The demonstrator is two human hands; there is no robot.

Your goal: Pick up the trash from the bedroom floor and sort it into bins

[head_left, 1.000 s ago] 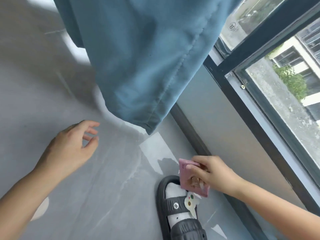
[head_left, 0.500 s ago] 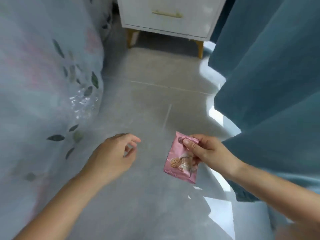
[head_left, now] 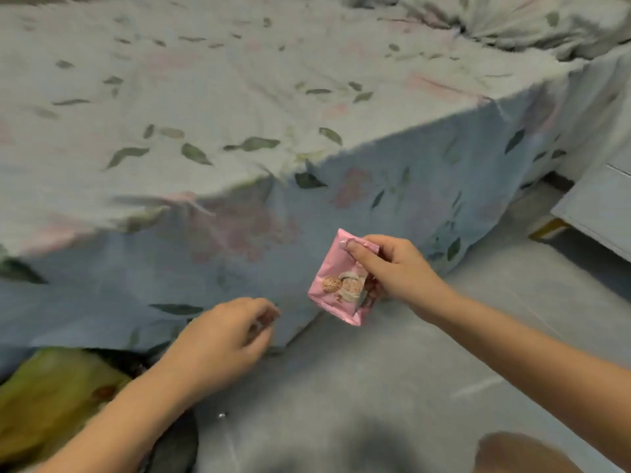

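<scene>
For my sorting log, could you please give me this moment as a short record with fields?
held item: pink snack wrapper printed with cookies, off the floor
right hand: right hand pinches the wrapper near its top edge
left hand: left hand holds nothing, fingers loosely curled
behind: bed with a leaf-print sheet hanging over its side
floor: grey floor
lower left: yellow-green bag-like thing, blurred; cannot tell if it is a bin
right edge: pale cabinet, partly in view

Right hand (head_left: pixel 392 271) pinches pink snack packet (head_left: pixel 336 285) beside bed (head_left: pixel 205 114); left hand (head_left: pixel 222 339) hangs loosely curled.
</scene>
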